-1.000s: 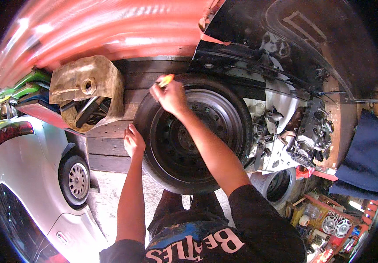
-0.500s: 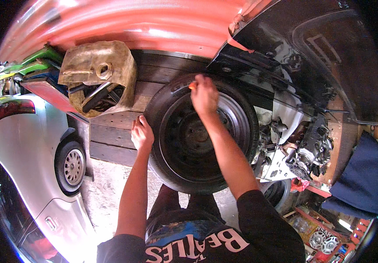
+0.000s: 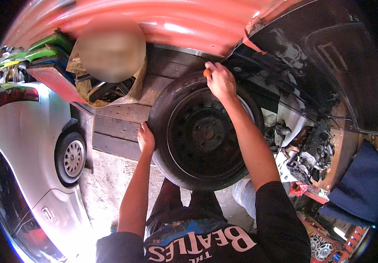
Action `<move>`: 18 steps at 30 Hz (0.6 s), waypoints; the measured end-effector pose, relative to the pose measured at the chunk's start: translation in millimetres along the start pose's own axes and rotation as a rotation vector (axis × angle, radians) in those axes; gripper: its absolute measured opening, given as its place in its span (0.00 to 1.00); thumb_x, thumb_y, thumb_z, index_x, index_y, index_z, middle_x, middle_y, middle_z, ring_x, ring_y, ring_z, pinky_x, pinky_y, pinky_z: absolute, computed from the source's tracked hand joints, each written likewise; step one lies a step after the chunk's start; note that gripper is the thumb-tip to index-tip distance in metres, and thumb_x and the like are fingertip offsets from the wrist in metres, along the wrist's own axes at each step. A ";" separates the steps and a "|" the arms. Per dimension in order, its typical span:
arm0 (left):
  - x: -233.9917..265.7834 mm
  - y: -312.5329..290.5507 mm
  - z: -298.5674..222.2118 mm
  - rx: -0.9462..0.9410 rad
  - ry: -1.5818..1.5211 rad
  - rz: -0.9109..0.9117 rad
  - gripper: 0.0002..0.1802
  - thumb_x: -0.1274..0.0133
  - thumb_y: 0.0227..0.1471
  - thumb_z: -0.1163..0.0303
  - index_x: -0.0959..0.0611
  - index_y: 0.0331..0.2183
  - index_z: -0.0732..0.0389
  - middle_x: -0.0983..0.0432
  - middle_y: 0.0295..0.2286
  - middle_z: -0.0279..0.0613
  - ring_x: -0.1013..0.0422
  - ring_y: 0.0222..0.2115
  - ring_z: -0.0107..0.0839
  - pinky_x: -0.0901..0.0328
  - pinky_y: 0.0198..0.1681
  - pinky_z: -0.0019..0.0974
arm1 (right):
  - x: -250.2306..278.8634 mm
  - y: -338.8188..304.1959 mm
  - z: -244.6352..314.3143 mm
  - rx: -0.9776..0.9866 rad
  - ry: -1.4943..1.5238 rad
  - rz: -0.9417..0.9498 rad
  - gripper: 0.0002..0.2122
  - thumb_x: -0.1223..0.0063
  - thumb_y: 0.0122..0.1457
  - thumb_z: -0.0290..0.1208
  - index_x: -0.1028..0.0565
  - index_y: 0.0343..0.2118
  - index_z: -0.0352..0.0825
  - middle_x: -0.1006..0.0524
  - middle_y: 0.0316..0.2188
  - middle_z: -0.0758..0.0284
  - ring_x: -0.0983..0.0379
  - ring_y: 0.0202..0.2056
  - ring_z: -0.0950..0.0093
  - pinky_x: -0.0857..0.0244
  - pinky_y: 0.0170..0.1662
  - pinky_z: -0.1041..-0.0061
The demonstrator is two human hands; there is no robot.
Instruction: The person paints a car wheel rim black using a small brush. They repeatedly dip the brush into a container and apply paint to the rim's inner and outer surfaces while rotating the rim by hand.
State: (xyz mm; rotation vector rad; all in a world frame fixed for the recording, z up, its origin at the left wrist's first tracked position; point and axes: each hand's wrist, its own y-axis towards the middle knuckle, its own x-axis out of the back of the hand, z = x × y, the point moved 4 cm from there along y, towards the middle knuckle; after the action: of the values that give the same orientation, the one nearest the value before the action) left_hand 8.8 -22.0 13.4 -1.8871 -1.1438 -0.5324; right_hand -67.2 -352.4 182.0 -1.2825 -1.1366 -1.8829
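Observation:
A black tyre on a dark steel wheel (image 3: 206,133) lies in front of me, its face toward me. My left hand (image 3: 146,138) is closed against the tyre's left edge, fingers together. At the tyre's far edge, my right hand (image 3: 222,81) is closed round something with a rounded orange end (image 3: 207,72). The rest of that thing is hidden inside the fist, so its kind does not show.
Dark wooden planks (image 3: 118,129) extend behind the tyre. A worn tan container (image 3: 141,85) with tools stands far left, partly blurred. A silver car (image 3: 35,144) is at left, a black car panel (image 3: 303,57) and engine parts (image 3: 316,151) at right. Light-blue denim (image 3: 244,199) shows beside me.
My right hand has moved outward across the sidewall to the tyre's far edge, still holding the orange-ended thing. My left hand stays at the left edge. Light-blue denim has appeared on the right.

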 end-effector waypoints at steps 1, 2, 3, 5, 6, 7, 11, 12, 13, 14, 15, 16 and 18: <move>-4.2 -4.2 16.7 0.009 -0.092 0.060 0.30 0.66 0.69 0.51 0.25 0.57 0.65 0.27 0.54 0.64 0.31 0.55 0.60 0.40 0.62 0.51 | -9.5 -3.0 3.5 0.043 0.015 0.029 0.19 0.40 0.52 0.25 0.27 0.48 0.41 0.24 0.36 0.60 0.24 0.42 0.57 0.28 0.46 0.58; -12.9 -9.6 27.5 0.008 -0.228 0.075 0.31 0.68 0.70 0.51 0.27 0.59 0.65 0.28 0.55 0.64 0.32 0.57 0.58 0.41 0.63 0.49 | -13.5 -6.3 11.6 0.023 -0.004 0.110 0.18 0.40 0.50 0.22 0.27 0.46 0.39 0.24 0.37 0.59 0.24 0.42 0.57 0.27 0.47 0.59; -22.7 -16.2 39.6 0.008 -0.361 0.089 0.33 0.70 0.71 0.50 0.29 0.61 0.64 0.30 0.57 0.64 0.34 0.59 0.57 0.42 0.64 0.48 | -21.3 -14.0 19.9 0.095 -0.004 0.024 0.18 0.41 0.49 0.21 0.26 0.45 0.39 0.24 0.36 0.59 0.24 0.42 0.57 0.27 0.46 0.59; -37.1 -16.6 76.3 0.043 -0.500 0.151 0.37 0.77 0.72 0.47 0.37 0.68 0.63 0.36 0.63 0.59 0.41 0.66 0.46 0.48 0.68 0.42 | -32.9 -21.5 53.5 0.162 0.075 -0.090 0.16 0.41 0.49 0.20 0.26 0.43 0.37 0.25 0.35 0.58 0.25 0.41 0.56 0.28 0.46 0.59; -32.2 -28.3 69.6 0.091 -0.567 0.193 0.38 0.76 0.72 0.46 0.37 0.67 0.64 0.37 0.64 0.56 0.41 0.66 0.44 0.49 0.68 0.40 | -34.7 -32.9 62.0 0.131 0.109 -0.091 0.16 0.40 0.49 0.22 0.26 0.42 0.38 0.24 0.33 0.59 0.24 0.39 0.56 0.28 0.44 0.59; -27.6 -42.2 62.6 0.139 -0.633 0.235 0.38 0.74 0.72 0.45 0.37 0.67 0.65 0.39 0.65 0.52 0.42 0.66 0.42 0.50 0.68 0.39 | -40.6 -45.3 72.0 0.108 0.165 -0.026 0.14 0.40 0.50 0.22 0.25 0.42 0.38 0.23 0.32 0.59 0.24 0.37 0.56 0.28 0.42 0.59; -14.0 -27.1 82.3 0.026 -1.052 0.430 0.38 0.76 0.71 0.47 0.37 0.67 0.65 0.41 0.67 0.48 0.45 0.67 0.40 0.54 0.71 0.39 | -37.4 -81.8 152.2 0.201 0.580 0.136 0.08 0.39 0.57 0.28 0.24 0.39 0.39 0.22 0.29 0.59 0.22 0.32 0.55 0.27 0.37 0.59; -9.0 -25.8 73.5 -0.027 -1.169 0.497 0.38 0.78 0.71 0.48 0.38 0.68 0.65 0.42 0.67 0.48 0.46 0.68 0.40 0.55 0.71 0.39 | -36.0 -88.1 162.5 0.205 0.669 0.269 0.07 0.39 0.59 0.30 0.24 0.38 0.38 0.21 0.30 0.58 0.21 0.33 0.54 0.27 0.36 0.59; -1.7 -26.9 74.5 0.052 -1.173 0.527 0.37 0.79 0.71 0.49 0.38 0.68 0.65 0.42 0.67 0.47 0.47 0.68 0.41 0.55 0.71 0.40 | -33.8 -86.8 165.1 0.205 0.776 0.355 0.07 0.39 0.59 0.31 0.24 0.37 0.36 0.20 0.31 0.58 0.21 0.34 0.52 0.27 0.36 0.59; 4.9 -28.5 69.5 0.095 -1.182 0.559 0.37 0.78 0.70 0.49 0.38 0.68 0.65 0.43 0.68 0.47 0.47 0.69 0.41 0.55 0.72 0.41 | -34.0 -75.7 158.0 0.157 0.783 0.459 0.07 0.39 0.58 0.31 0.22 0.37 0.37 0.19 0.30 0.58 0.20 0.36 0.54 0.27 0.39 0.57; 12.1 -28.7 70.3 0.141 -1.183 0.581 0.37 0.78 0.70 0.50 0.39 0.68 0.65 0.43 0.68 0.47 0.47 0.69 0.41 0.55 0.72 0.41 | -41.1 -60.4 143.8 0.097 0.853 0.462 0.08 0.38 0.58 0.32 0.21 0.38 0.36 0.18 0.31 0.57 0.19 0.36 0.53 0.27 0.40 0.57; 15.5 -29.7 66.0 0.186 -1.192 0.618 0.37 0.77 0.70 0.50 0.39 0.68 0.65 0.44 0.68 0.46 0.48 0.69 0.41 0.55 0.72 0.41 | -48.0 -42.1 120.4 0.031 0.907 0.465 0.09 0.38 0.58 0.33 0.21 0.38 0.35 0.17 0.32 0.56 0.19 0.36 0.53 0.27 0.41 0.58; 17.9 -31.1 57.5 0.211 -1.140 0.651 0.37 0.76 0.69 0.49 0.39 0.69 0.62 0.45 0.69 0.43 0.49 0.69 0.40 0.55 0.71 0.43 | -58.6 -3.1 62.0 -0.165 0.767 0.453 0.13 0.37 0.58 0.37 0.20 0.40 0.34 0.17 0.33 0.54 0.18 0.38 0.55 0.26 0.42 0.58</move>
State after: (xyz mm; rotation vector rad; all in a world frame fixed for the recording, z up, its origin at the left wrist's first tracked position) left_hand -13.2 42.0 7.9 -2.2083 -1.0353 1.1113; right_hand -21.7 -295.8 137.1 -0.6843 -0.2698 -1.8649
